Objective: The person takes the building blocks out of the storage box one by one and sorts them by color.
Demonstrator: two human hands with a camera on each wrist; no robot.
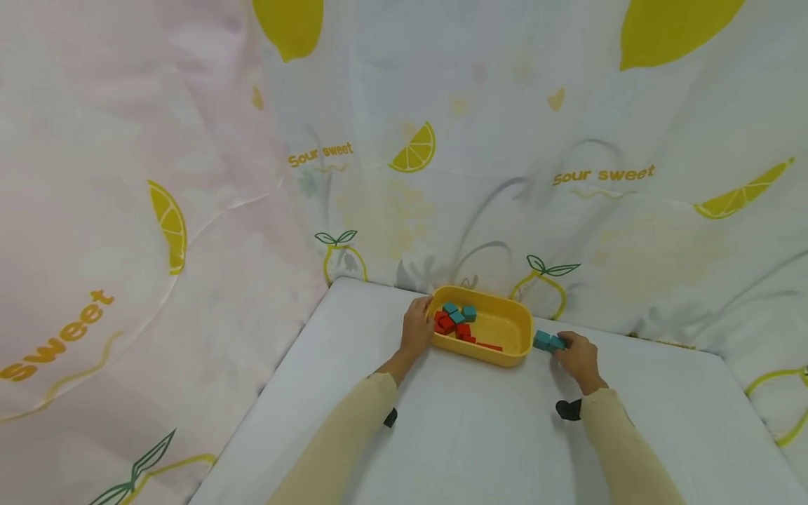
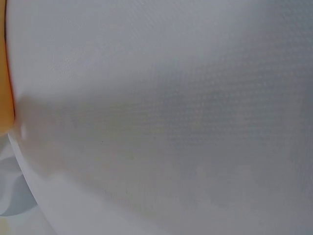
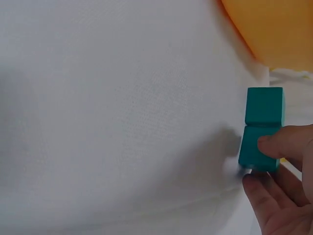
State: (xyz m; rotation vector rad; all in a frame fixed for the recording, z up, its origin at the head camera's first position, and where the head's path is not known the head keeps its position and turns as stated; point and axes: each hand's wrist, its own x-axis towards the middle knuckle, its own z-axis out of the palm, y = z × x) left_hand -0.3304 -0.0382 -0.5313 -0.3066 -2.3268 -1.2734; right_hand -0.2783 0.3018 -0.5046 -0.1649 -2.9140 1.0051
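A yellow plastic bin (image 1: 514, 358) stands near the back of the table, with several red blocks (image 1: 445, 322) and teal blocks (image 1: 469, 313) mostly in its left part. My left hand (image 1: 416, 328) grips the bin's left end, fingers at the rim; the left wrist view does not show this hand. To the right of the bin, two teal cubes sit side by side in a row. My right hand (image 1: 578, 358) pinches the nearer teal cube (image 3: 254, 147), thumb on its face and fingers at its end. The other teal cube (image 3: 264, 105) adjoins it, towards the bin.
The white-covered table (image 1: 480, 435) meets a lemon-printed cloth (image 1: 442, 210) hanging close behind the bin. Another stretch of this cloth hangs along the left side. Dark strap pieces (image 1: 569, 409) stick out at both wrists.
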